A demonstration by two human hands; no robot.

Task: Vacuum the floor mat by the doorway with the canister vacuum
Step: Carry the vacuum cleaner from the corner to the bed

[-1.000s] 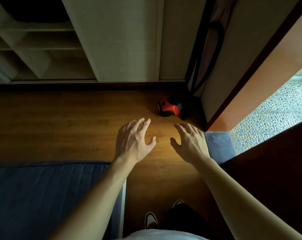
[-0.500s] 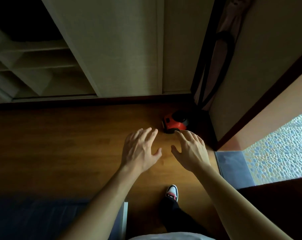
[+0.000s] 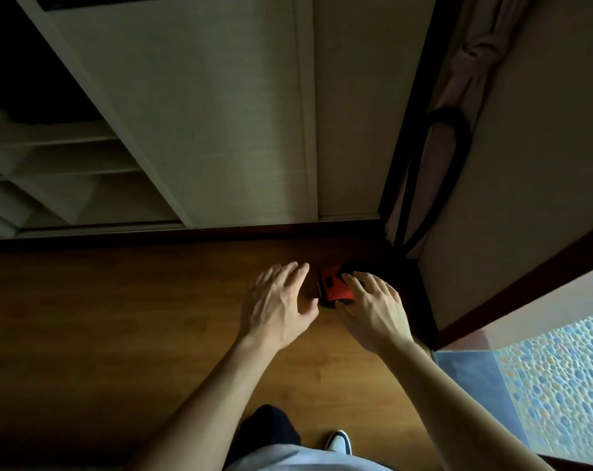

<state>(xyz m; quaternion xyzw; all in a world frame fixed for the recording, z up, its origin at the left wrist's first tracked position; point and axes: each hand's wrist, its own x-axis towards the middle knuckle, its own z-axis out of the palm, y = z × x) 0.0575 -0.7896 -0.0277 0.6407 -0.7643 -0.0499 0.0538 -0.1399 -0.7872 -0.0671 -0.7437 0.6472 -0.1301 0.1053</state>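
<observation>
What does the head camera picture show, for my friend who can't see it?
A person's left hand and right hand, both open, reach down toward a small red vacuum on the wooden floor in a dim corner.

The floor [image 3: 118,334] is brown wood-grain board, laid in long planks. A dark skirting strip [image 3: 186,234] runs along its far edge. Above the strip stands a pale built-in wardrobe. Its sliding door panel [image 3: 203,113] covers the centre, and open shelves [image 3: 50,171] are exposed to the left. In the far right corner, pink fabric [image 3: 472,62] hangs beside a black strap loop [image 3: 448,130]. A plain pale wall [image 3: 526,164] extends to the right, edged below by a dark wooden door frame [image 3: 526,283]. Beyond the frame lies a pebble-patterned surface [image 3: 560,385]. The room is dim; the strongest light falls on the pebble pattern.
</observation>
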